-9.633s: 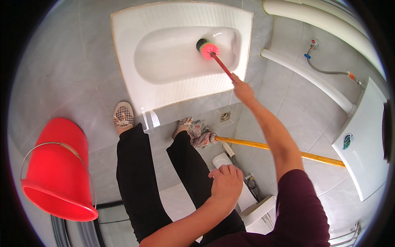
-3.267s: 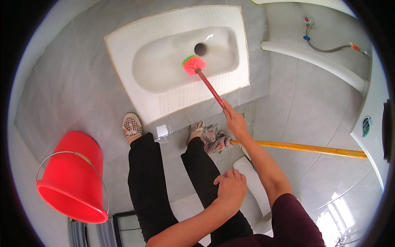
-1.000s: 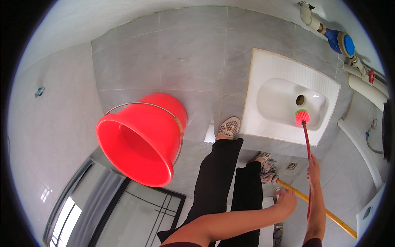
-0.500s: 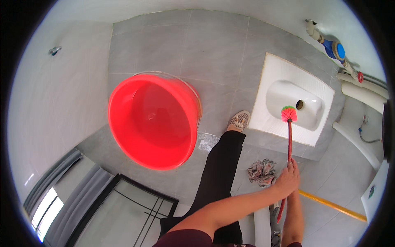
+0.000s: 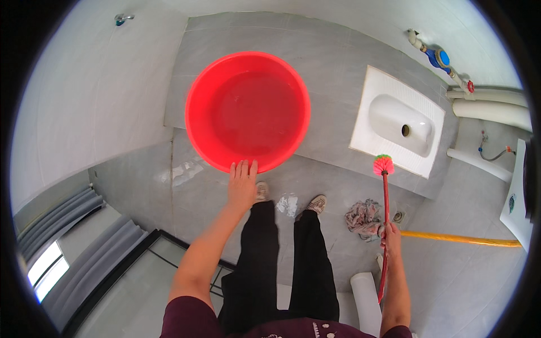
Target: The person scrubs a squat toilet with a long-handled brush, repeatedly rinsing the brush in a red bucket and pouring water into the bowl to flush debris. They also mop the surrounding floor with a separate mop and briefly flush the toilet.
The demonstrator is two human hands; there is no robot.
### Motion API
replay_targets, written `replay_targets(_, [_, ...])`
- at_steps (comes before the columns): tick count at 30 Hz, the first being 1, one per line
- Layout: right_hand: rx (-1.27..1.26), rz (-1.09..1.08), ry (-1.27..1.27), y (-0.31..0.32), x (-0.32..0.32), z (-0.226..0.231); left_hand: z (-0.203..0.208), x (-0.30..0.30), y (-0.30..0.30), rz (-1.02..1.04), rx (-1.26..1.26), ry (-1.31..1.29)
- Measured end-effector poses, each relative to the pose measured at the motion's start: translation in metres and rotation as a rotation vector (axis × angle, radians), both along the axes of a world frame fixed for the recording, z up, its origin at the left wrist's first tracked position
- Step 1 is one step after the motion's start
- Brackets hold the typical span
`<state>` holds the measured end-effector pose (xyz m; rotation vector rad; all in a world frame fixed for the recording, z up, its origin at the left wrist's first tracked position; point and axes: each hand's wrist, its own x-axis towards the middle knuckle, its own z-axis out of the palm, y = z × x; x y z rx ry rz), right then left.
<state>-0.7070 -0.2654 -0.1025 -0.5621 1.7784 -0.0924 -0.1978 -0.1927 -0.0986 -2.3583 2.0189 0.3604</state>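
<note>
A: What do you have at the fingers?

B: On the right hand (image 5: 390,236) I see them wrapped around the red handle of the long-handled brush (image 5: 384,165). On the left hand (image 5: 243,183) they are straight and slightly parted, over the near rim of the red bucket (image 5: 194,112) – whether they press on it, I cannot tell.

A: And the brush, where is it exactly?

B: Its pink bristles, green at the tip, show at the near edge of the white squat toilet (image 5: 364,124). How high they are above the floor, I cannot judge from here.

A: Does something stand in the way?

B: Mainly the mop (image 5: 363,219). Its bunched head lies between the right shoe (image 5: 317,204) and the brush handle, near the floor drain (image 5: 399,217). The yellow pole (image 5: 462,239) passes behind the right hand and goes to the right – toward the white panel (image 5: 515,197). The bucket stands beyond the left shoe (image 5: 262,192), well apart from the toilet.

A: Farther out?

B: I find thick white pipes (image 5: 490,114), a blue meter (image 5: 437,58) and a red valve handle (image 5: 470,86) on the right, and a grey curtain (image 5: 93,265) on the left.
</note>
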Motion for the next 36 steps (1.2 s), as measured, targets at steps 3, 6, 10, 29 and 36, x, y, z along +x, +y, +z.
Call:
replay_targets(3, [0.001, -0.030, 0.001, 0.009, 0.037, 0.003, -0.018, 0.039, -0.002, -0.119, 0.113, 0.065])
replay_targets(6, [0.001, -0.092, -0.102, 0.007, 0.104, 0.000, -0.038, 0.052, 0.001, -0.149, 0.094, 0.153])
replay_targets(10, [-0.024, -0.286, -0.342, 0.001, 0.206, -0.016, -0.039, 0.074, 0.002, -0.096, 0.257, 0.188])
replay_targets(29, [-0.235, -0.190, -0.585, -0.064, 0.376, -0.041, -0.048, 0.159, 0.013, 1.447, -0.447, 1.574])
replay_targets(36, [-0.124, -0.220, -0.631, -0.056, 0.383, -0.039, -0.045, 0.195, 0.019, 1.339, -0.271, 1.554])
